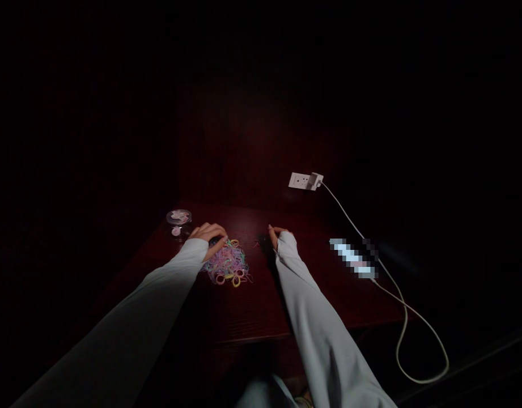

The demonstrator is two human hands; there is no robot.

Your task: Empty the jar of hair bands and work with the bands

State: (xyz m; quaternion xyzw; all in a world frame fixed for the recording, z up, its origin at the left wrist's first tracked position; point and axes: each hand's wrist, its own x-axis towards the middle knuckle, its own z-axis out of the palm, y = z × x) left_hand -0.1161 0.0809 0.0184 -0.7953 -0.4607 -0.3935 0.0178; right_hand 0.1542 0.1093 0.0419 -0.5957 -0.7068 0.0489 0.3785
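My left fingers are curving over the far left edge of the colourful band pile; whether they are pinching a band, I cannot tell. My right fingers are curling to the pile's right, apart from it, their grip unclear too. A clear round container is standing left of my left fingers on the worktop; a glowing pixelated device is lying right of my right ones.

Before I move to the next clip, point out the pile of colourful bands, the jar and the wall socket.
Pile of colourful bands (228, 263), head view: middle of the heap.
Jar (178, 219), head view: its round top.
Wall socket (300, 181), head view: its faceplate.
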